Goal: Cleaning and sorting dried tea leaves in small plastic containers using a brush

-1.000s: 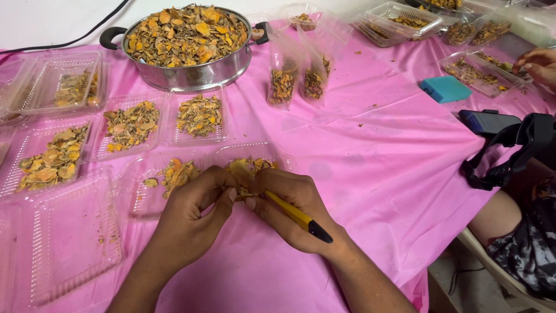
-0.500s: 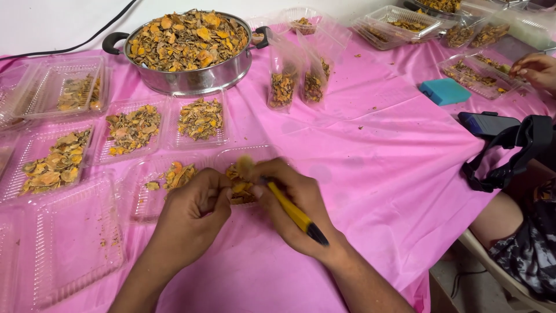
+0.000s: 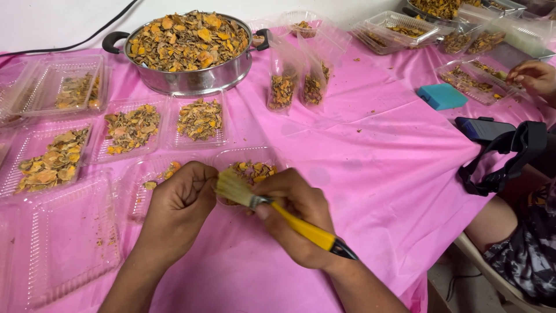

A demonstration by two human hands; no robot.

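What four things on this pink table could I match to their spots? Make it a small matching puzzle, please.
Things:
1. steel pot
2. paintbrush
3. blue sponge
4. two upright clear bags

Places:
A. in the right hand
B. standing just right of the pot
C. at the table's far side, heaped with dried orange pieces
D. lying on the cloth toward the right edge

Pairs: 1-C, 2-A, 3-D, 4-B

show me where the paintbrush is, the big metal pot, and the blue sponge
paintbrush [image 3: 304, 228]: head view, on its yellow handle.
metal pot [image 3: 191, 80]: head view, on its steel side wall.
blue sponge [image 3: 442, 96]: head view, on its top face.
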